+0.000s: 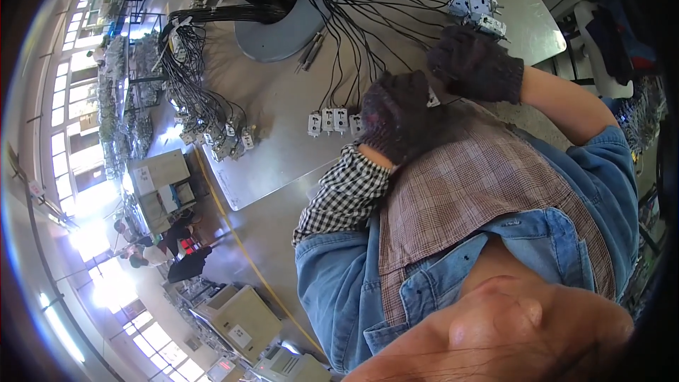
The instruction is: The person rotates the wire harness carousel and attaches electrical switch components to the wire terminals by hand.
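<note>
Dark knitted gloves cover both of my hands over the near edge of the table. My left hand (396, 114) is closed, its fingers curled around a small silvery metal unit (433, 97), of which only a bit shows by the fingertips. My right hand (475, 65) is curled just beyond and to the right, close to the left one; what its fingers hold, if anything, is hidden. Left of my left hand lies a row of small metal boxes (334, 121) on thin black cables (353, 49). More metal boxes (474, 4) on cables lie past my right hand.
A round grey base (267, 41) carries a thick black cable bundle (237, 14). Beside it lies a slim hand tool (310, 51). A heap of cabled metal boxes (223, 134) sits at the table's left edge. Beyond are a yellow floor line (240, 233), machines and other people. A chair (601, 49) stands right.
</note>
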The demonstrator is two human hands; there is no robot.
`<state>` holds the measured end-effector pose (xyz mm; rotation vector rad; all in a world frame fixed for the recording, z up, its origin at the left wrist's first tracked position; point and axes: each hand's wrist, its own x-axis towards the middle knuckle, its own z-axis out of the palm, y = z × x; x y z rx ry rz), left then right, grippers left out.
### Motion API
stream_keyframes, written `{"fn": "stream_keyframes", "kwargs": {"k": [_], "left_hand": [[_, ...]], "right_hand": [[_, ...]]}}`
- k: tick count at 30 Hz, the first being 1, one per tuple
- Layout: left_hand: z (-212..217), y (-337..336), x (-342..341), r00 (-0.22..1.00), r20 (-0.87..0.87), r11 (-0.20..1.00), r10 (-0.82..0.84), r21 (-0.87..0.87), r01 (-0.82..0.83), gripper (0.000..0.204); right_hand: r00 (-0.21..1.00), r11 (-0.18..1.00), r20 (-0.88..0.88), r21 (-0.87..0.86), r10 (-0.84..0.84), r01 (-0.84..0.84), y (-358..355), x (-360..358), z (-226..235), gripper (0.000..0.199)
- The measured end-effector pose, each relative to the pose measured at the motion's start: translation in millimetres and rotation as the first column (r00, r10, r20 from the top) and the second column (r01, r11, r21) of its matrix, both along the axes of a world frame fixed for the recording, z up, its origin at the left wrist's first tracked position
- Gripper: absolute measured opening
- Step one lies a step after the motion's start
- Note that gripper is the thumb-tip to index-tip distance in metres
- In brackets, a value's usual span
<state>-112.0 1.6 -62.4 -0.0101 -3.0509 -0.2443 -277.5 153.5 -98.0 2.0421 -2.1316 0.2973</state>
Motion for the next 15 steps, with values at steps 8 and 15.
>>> {"fn": "stream_keyframes", "kwargs": {"k": [8,15], "left_hand": [[6,-5,-1,0.99,0.109,0.984,0.086,0.147,-0.101,0.063],[7,7,-1,0.98,0.142,0.98,0.137,0.127,-0.155,0.079]], "right_hand": [[0.928,0.986,0.354,-0.152,0.116,-0.065,21,4,38,0.069],[0.842,0.925,0.464,-0.111,-0.274,0.363,73,-19,54,0.072]]}}
